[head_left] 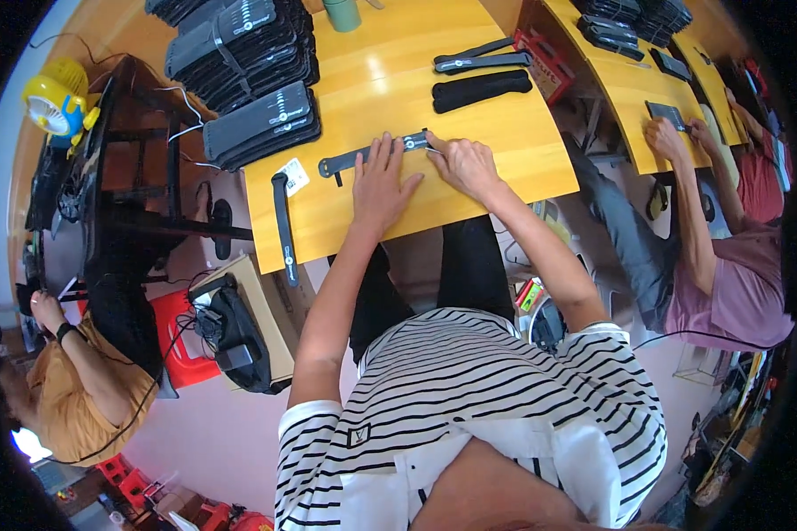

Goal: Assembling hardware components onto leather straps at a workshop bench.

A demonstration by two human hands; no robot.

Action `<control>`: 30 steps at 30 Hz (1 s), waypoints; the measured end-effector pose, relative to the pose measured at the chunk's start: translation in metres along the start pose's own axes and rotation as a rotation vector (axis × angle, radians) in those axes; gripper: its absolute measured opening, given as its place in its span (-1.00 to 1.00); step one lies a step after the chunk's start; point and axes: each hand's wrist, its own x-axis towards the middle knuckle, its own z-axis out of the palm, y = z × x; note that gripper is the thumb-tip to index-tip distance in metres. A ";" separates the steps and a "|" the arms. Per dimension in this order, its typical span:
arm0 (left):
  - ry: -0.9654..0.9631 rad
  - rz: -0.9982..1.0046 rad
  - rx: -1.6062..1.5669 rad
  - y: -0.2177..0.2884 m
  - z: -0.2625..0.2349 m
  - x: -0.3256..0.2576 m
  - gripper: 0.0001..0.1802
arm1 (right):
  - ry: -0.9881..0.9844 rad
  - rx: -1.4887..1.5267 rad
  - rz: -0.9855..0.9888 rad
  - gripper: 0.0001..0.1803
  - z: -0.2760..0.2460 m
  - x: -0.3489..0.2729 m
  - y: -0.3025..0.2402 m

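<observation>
A dark grey strap [339,164] with rounded ends lies across the yellow table in front of me. My left hand [383,184] rests flat over its middle, fingers stretched out. At the strap's right end, the fingers of my right hand [466,168] are bent and pinch its edge. A second dark strap [283,226] lies lengthwise near the table's left edge, beside a small white label [296,175]. Farther back on the right are a printed dark strap [483,62] and a plain black folded piece [481,89].
Bundled stacks of dark printed packs [239,53] and a lower pile [264,126] occupy the table's far left. A green cup [343,14] stands at the back. Co-workers sit at both sides, one handling a dark piece [667,113]. A carton [274,320] holds a black bag.
</observation>
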 end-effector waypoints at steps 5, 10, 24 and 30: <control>-0.013 -0.016 0.002 -0.003 0.002 0.000 -0.28 | 0.011 0.066 -0.017 -0.64 -0.004 0.001 -0.011; -0.040 -0.023 -0.012 -0.006 0.002 -0.001 -0.29 | 0.045 0.029 -0.049 -0.63 0.008 -0.003 -0.012; 0.058 -0.294 0.128 -0.038 -0.030 -0.070 -0.26 | 0.101 0.163 0.130 -0.66 -0.006 -0.016 -0.002; 0.337 -0.579 -0.060 -0.053 -0.079 -0.147 -0.46 | 0.190 0.437 0.145 -0.73 -0.013 -0.061 -0.002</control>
